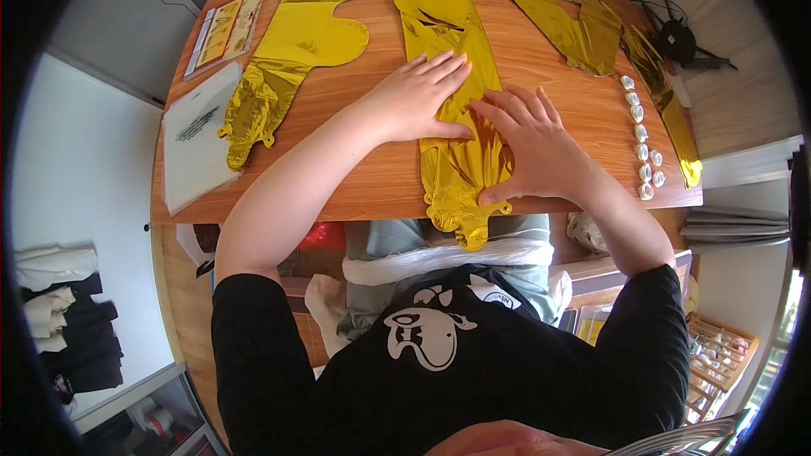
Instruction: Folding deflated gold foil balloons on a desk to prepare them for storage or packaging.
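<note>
A long, flat gold foil balloon (pixel 448 165) lies uninflated on the wooden table in front of me, its crumpled lower end hanging over the near edge. My left hand (pixel 416 101) rests on its upper middle with fingers stretched out. Lower down, on its right side, my right hand (pixel 536 143) lies with fingers spread and the thumb near the wrinkled end. Neither hand grips anything. To the left is another flat gold foil balloon (pixel 325 29) with a curved outline. A third gold foil balloon (pixel 549 4) is spread out at the far right.
Small white ribbon rolls (pixel 640 132) line the table's right side, beside a narrow gold foil piece (pixel 672 110). Clear plastic sheets (pixel 198 148) and a flat printed packet (pixel 224 29) lie at left. A white bundle of strands (pixel 448 263) crosses my lap.
</note>
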Demonstrator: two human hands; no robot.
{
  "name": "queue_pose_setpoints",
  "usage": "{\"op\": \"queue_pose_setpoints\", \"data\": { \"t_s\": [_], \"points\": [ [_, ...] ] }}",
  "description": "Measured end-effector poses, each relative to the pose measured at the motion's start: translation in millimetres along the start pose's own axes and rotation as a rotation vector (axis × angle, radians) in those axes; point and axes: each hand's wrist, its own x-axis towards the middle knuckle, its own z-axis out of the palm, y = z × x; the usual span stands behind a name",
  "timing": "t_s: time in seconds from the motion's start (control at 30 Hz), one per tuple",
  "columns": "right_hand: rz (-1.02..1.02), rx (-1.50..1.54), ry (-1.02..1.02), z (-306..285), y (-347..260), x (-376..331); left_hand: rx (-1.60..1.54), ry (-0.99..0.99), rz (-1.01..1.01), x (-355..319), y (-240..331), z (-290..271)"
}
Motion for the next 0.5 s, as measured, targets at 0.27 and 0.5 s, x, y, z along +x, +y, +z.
{"op": "queue_pose_setpoints", "data": {
  "t_s": [0.27, 0.5],
  "points": [
    [-0.063, 0.319, 0.144, -5.7, 33.4, 5.4, -0.01, -0.019, -0.001, 2.0, 2.3, -5.4],
    [-0.246, 0.256, 0.227, 1.2, 39.7, 1.9, -0.005, 0.027, 0.028, 0.0, -0.6, -0.3]
  ]
}}
